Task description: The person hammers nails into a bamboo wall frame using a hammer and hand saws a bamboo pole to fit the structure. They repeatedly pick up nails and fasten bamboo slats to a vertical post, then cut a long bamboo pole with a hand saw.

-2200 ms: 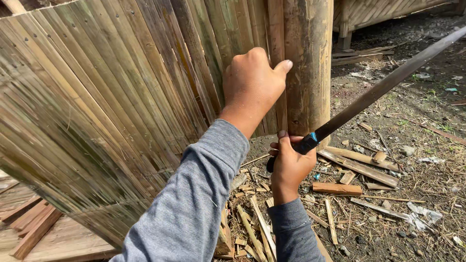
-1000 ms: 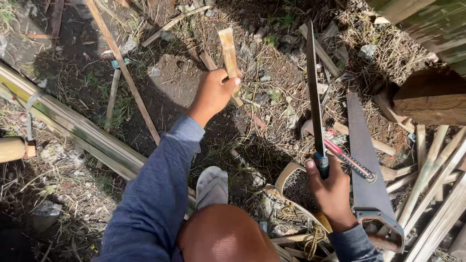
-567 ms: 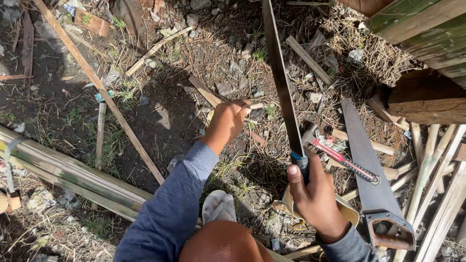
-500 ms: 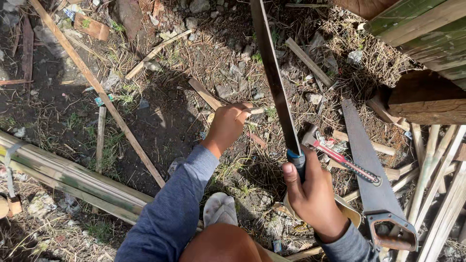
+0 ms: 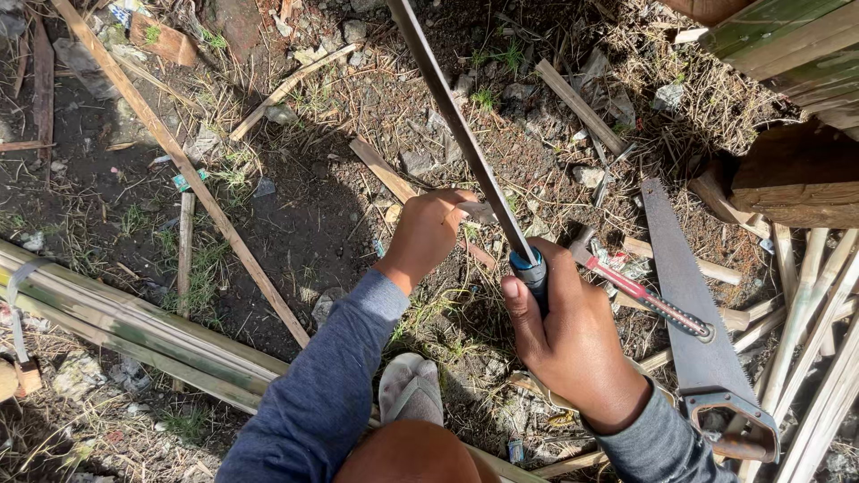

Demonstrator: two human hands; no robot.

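Observation:
My right hand (image 5: 573,335) grips the blue-banded handle of a long machete (image 5: 456,130); its dark blade runs up and left to the top edge. My left hand (image 5: 429,228) is closed on a short flat strip of bamboo (image 5: 386,172) that lies on the dirt, its fingertips right beside the blade. Both arms wear grey-blue sleeves. My knee and a sandalled foot (image 5: 410,394) show at the bottom.
A handsaw (image 5: 693,313) and a red-handled hammer (image 5: 640,291) lie on the ground to the right. Split bamboo poles (image 5: 134,331) cross the lower left, a thin stick (image 5: 179,161) runs diagonally, slats pile up at the right edge (image 5: 819,340), and wood scraps litter the dirt.
The view dropped from a bamboo wall to the ground. My left hand came down from a raised strip to the strip on the dirt. The machete blade swung left, nearer that hand.

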